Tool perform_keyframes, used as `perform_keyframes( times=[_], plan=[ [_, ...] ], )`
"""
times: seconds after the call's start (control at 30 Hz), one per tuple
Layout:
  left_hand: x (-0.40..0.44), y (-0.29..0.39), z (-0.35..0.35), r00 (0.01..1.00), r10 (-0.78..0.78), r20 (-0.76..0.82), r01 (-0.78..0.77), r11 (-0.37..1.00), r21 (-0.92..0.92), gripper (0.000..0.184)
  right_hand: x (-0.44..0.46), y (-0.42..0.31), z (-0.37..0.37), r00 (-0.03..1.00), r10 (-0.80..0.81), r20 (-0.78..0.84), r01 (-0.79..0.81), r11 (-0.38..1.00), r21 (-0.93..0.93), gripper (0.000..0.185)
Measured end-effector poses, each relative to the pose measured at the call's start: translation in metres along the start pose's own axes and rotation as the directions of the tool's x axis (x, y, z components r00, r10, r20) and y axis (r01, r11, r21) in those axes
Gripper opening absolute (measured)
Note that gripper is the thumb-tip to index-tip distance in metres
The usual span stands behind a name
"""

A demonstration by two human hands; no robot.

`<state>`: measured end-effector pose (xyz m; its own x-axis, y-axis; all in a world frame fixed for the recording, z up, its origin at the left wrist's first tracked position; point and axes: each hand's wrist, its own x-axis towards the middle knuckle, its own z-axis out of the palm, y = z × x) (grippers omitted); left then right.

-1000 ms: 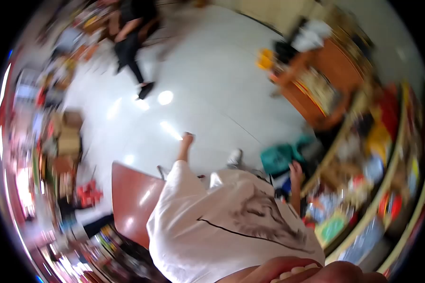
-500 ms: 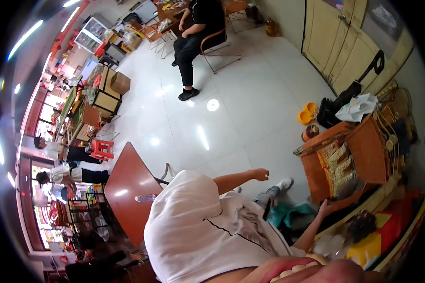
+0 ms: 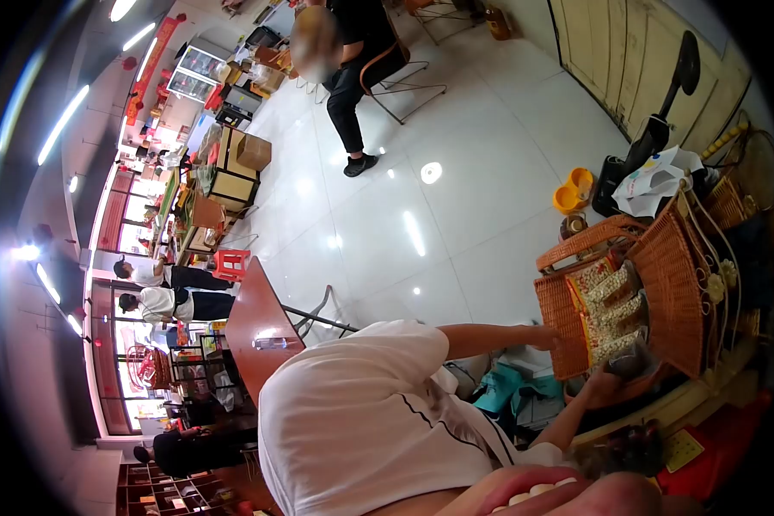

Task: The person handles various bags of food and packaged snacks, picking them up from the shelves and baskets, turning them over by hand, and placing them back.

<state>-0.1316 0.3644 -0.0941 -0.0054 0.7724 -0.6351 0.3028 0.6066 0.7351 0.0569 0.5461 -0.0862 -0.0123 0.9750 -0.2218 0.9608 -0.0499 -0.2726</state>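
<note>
"Look at your right hand [image 3: 600, 389]: it's the nearer one. The dark bag [image 3: 631, 361] lies just beyond its fingers, at the near end of the wicker basket [image 3: 565, 308]."

"Touching, would you say?"

"It looks so, yes, but I can't tell whether your fingers close on the bag or only rest against it (the edge there is murky). Your left hand [image 3: 540, 336] is at the basket's left side, further from the bag, too blurred to show how wide its fingers stand."

"And how does everything lie in front of you?"

"The pale packets [image 3: 615, 297] form a row whose long axis runs away from your right hand, up towards the basket's handle [image 3: 589, 241]. The bag sits at your end of that row, so your right fingers meet it from its left."
</note>
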Motion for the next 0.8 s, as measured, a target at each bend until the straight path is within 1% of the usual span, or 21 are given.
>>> perform_keyframes(
  times=[0.07,0.1,0.17,0.2,0.3,0.37,0.43,0.47,0.53,0.6,0.67,0.73,0.77,0.8],
  plan=[
    [0.022,0.01,0.007,0.999,-0.011,0.042,0.01,1.0,0.012,0.041,0.008,0.007,0.021,0.992,0.113,0.049,-0.107,0.988,-0.107,0.082],
    [0.037,0.007,0.015,0.998,-0.006,0.069,0.002,0.998,0.056,0.043,0.01,0.006,0.025,0.983,0.169,0.068,-0.156,0.975,-0.159,0.083],
    [0.051,-0.002,0.023,0.992,-0.007,0.122,-0.011,0.989,0.144,0.046,0.006,0.003,0.035,0.986,0.162,-0.037,-0.166,0.976,-0.143,0.086],
    [0.055,-0.002,0.022,0.99,0.02,0.138,-0.038,0.991,0.13,0.05,0.003,0.0,0.039,0.983,0.16,-0.09,-0.171,0.976,-0.133,0.087],
    [0.071,0.005,0.024,0.988,0.037,0.151,-0.062,0.985,0.163,0.058,0.012,0.008,0.061,0.987,0.129,-0.097,-0.137,0.986,-0.092,0.093],
    [0.081,0.014,0.024,0.986,0.075,0.15,-0.1,0.981,0.164,0.063,0.026,0.024,0.067,0.989,0.134,-0.062,-0.127,0.986,0.108,0.091],
    [0.084,0.02,0.024,0.984,0.111,0.136,-0.132,0.979,0.154,0.069,0.025,0.023,0.069,0.987,0.139,-0.08,-0.117,0.965,0.233,0.091],
    [0.084,0.023,0.023,0.983,0.13,0.128,-0.149,0.978,0.145,0.071,0.02,0.018,0.068,0.982,0.147,-0.116,-0.113,0.959,0.26,0.091],
    [0.075,0.025,0.017,0.979,0.173,0.105,-0.185,0.976,0.118,0.077,0.0,0.002,0.065,0.986,0.123,-0.109,-0.076,0.929,0.361,0.093],
    [0.065,0.022,0.01,0.972,0.225,0.064,-0.229,0.97,0.075,0.083,-0.046,-0.027,0.055,0.998,0.042,-0.049,-0.012,0.863,0.504,0.096],
    [0.048,0.008,0.0,0.956,0.293,-0.031,-0.294,0.955,-0.031,0.089,-0.094,-0.043,0.061,0.999,0.033,0.025,-0.04,0.922,0.385,0.098],
    [0.024,-0.019,-0.011,0.919,0.364,-0.149,-0.386,0.907,-0.168,0.094,-0.153,-0.065,0.053,0.997,0.061,-0.039,-0.025,0.796,0.605,0.093],
    [-0.019,-0.019,-0.03,0.954,0.287,-0.088,-0.3,0.908,-0.291,0.101,-0.186,-0.083,0.045,0.983,0.005,-0.186,0.112,0.782,0.613,0.091],
    [-0.057,-0.026,-0.042,0.949,0.305,-0.078,-0.315,0.909,-0.274,0.101,-0.223,-0.107,0.034,0.943,-0.045,-0.329,0.246,0.76,0.601,0.09]
  ],
)
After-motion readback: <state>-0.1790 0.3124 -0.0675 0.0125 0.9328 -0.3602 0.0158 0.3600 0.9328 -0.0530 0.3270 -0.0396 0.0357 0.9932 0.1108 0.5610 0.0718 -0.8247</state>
